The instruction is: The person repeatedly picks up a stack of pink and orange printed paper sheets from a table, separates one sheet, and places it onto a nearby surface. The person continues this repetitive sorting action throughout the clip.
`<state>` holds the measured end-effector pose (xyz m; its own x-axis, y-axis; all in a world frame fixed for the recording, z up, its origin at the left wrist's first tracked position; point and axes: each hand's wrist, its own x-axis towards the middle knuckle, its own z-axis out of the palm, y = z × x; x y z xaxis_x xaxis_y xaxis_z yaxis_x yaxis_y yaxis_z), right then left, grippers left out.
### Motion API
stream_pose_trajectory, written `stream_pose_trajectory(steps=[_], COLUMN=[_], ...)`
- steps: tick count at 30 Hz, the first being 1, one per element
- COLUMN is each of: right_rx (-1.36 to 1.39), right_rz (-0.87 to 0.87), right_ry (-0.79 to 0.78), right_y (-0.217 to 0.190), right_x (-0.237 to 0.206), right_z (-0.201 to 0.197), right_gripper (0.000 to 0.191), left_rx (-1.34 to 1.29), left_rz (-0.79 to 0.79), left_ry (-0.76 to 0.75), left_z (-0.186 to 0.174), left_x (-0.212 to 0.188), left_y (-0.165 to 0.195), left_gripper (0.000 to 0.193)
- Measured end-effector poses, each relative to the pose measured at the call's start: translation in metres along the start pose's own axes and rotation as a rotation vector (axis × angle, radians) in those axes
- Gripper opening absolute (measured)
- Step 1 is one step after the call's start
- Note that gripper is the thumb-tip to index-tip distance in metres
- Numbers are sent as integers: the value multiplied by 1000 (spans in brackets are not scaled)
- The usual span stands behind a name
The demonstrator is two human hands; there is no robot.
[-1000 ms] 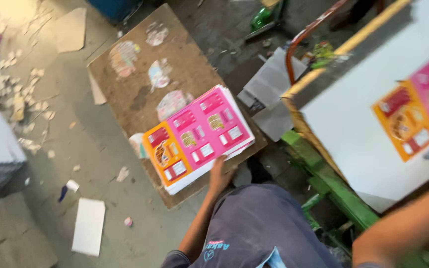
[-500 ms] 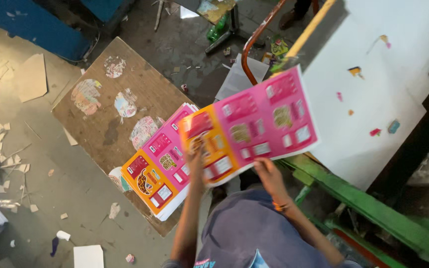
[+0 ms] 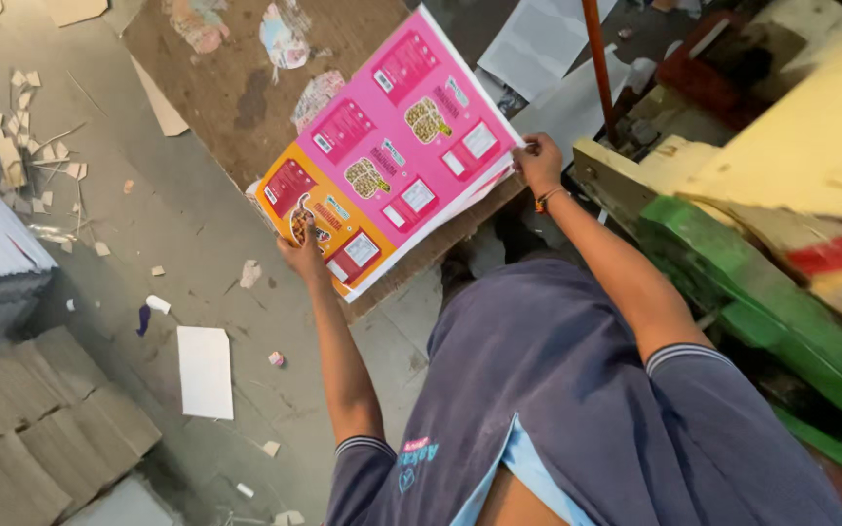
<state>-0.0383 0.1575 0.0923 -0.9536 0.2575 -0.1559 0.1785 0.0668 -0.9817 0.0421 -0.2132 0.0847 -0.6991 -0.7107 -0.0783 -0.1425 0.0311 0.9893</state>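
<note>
While both arms reach forward from the lower middle of the frame in the head view, the printed sheet (image 3: 387,156) lies slanted across the upper centre, held at two opposite edges. It is a large, flat, glossy sheet of packaging print: most of it bright pink, with an orange section at its lower left end. Red panels, small white label boxes and little pictures of food repeat across it in rows. Thin white edges of further sheets show beneath its lower rim, so it tops a small stack.

The left hand (image 3: 301,255) closes its grip on the orange end, thumb on the printed face and fingers hidden under the edge. The right hand (image 3: 539,161), with a thread band at the wrist, pinches the pink corner at the right of the sheet, fingers curled shut on the paper.

Under the sheet sits a brown board (image 3: 246,78) carrying torn colourful scraps, in the upper left of the frame. Around it the grey floor (image 3: 197,244) is strewn with paper bits and one white card (image 3: 205,371) at lower left. Stacked grey card bundles (image 3: 41,419) fill the bottom left corner. A green and yellow machine frame (image 3: 733,234) runs down the right side.
</note>
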Motion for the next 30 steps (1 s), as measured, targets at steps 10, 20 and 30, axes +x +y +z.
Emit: stream_pose_trajectory(steps=[10, 20, 30], right_rx=[-715, -1173, -1146], right_rz=[-111, -334, -293], right_ry=[-74, -325, -275], right_y=[11, 51, 80], right_x=[-9, 5, 24], right_z=[24, 25, 28], right_gripper=[36, 110, 58], left_rx=[667, 1198, 1261], left_rz=[132, -12, 199], left_ry=[113, -253, -193], left_z=[-11, -63, -55], left_x=[10, -59, -61], left_y=[-19, -87, -110], left_gripper=[83, 138, 125])
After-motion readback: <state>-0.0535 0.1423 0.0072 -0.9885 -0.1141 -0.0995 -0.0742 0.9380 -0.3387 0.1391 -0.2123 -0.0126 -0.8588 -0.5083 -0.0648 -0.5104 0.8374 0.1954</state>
